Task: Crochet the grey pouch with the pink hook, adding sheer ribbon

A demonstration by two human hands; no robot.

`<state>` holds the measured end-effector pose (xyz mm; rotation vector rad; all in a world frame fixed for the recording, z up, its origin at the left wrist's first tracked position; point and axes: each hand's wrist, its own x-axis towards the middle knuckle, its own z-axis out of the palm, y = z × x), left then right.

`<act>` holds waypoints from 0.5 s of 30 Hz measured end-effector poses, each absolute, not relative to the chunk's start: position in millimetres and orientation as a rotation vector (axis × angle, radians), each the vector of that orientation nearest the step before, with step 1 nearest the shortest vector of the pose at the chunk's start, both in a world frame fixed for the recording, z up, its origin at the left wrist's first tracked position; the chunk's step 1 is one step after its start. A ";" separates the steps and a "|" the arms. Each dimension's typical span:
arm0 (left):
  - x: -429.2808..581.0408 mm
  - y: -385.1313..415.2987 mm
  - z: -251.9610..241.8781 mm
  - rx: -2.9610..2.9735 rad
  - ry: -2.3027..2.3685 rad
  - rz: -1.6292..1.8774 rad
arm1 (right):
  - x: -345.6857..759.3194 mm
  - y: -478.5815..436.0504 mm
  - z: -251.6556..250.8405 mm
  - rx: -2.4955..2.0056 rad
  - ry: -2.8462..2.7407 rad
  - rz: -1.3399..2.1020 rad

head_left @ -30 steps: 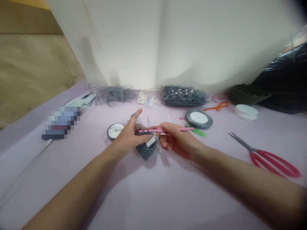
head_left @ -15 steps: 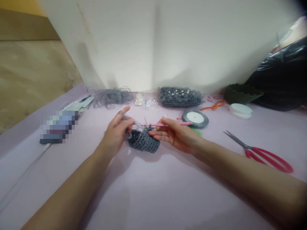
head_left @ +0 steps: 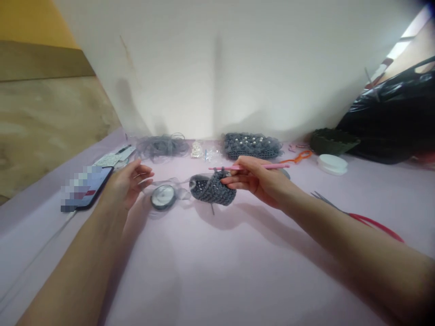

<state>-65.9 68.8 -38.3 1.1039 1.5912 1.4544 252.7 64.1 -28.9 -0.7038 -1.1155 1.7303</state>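
Observation:
My right hand (head_left: 256, 181) grips a pink crochet hook (head_left: 277, 166), its tip at the top edge of a small grey crocheted piece (head_left: 217, 190). Its lower fingers pinch the side of that piece, which is held up off the table. My left hand (head_left: 131, 183) is away from the work, fingers loosely curled and apart, with nothing clear in them. Between that hand and the piece lies a spool of sheer grey ribbon (head_left: 163, 197), loose loops around it. A thin metal pin or needle (head_left: 212, 209) shows beneath the piece.
A phone (head_left: 90, 190) on a cable lies left. Along the back are a grey ribbon bundle (head_left: 161, 146), pearl beads (head_left: 196, 149), a beaded grey crocheted item (head_left: 251, 146) and a dark green one (head_left: 333, 141). White spools (head_left: 332, 164) and red-handled scissors (head_left: 377, 225) lie right, the scissors partly behind my forearm.
My left hand has come off the crocheted piece and moved left. The ribbon spool beside it now shows. My right hand, with hook and piece, has shifted slightly right.

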 end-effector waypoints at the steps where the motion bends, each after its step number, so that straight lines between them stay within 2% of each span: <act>1: -68.7 69.9 -41.0 1.162 1.668 1.466 | 253.2 64.4 -27.5 -0.700 -1.114 1.722; 4: -65.8 68.1 -46.9 1.365 1.865 1.456 | 254.2 64.9 -25.1 -0.698 -1.120 1.705; 7: -45.5 59.7 -47.3 1.931 2.072 1.401 | 253.2 62.9 -25.2 -0.706 -1.129 1.705; 11: -6.4 42.9 -45.7 2.277 1.462 1.369 | 247.7 56.3 -29.9 -0.704 -1.158 1.762; 15: 19.7 28.0 -48.9 2.081 1.110 1.197 | 243.7 52.4 -37.3 -0.688 -1.223 1.817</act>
